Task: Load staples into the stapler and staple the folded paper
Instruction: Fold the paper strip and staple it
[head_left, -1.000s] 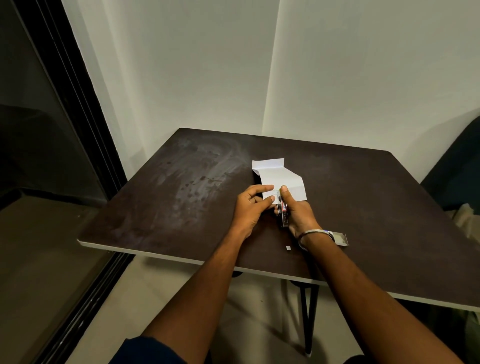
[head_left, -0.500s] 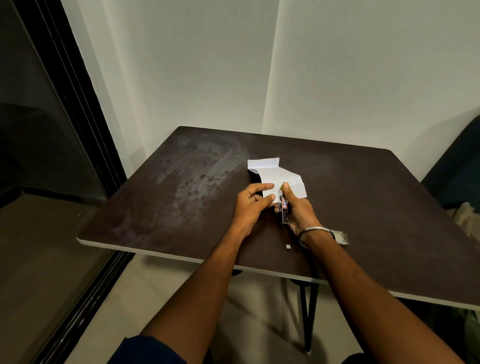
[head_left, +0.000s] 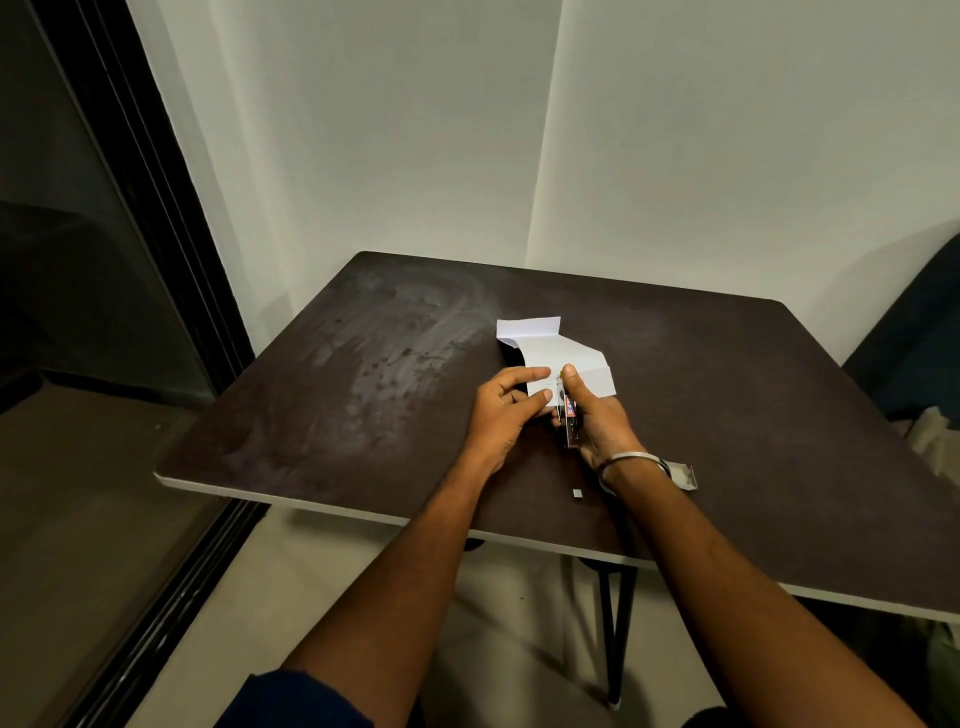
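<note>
The folded white paper lies near the middle of the dark table, its far flaps standing up. My left hand pinches the paper's near edge between thumb and fingers. My right hand is closed around a small metal stapler with a red label. The stapler's nose sits over the paper's near edge, with my thumb pressing on top. A small staple box lies open just behind my right wrist. A tiny staple strip rests on the table near the front edge.
The table stands in a corner, with white walls behind it. A dark glass sliding door runs along the left. A dark seat is at the right edge. The table's front edge is close to my forearms.
Both hands and the paper keep their place on the table. The whole scene sits slightly higher in the frame as my head tilts.
</note>
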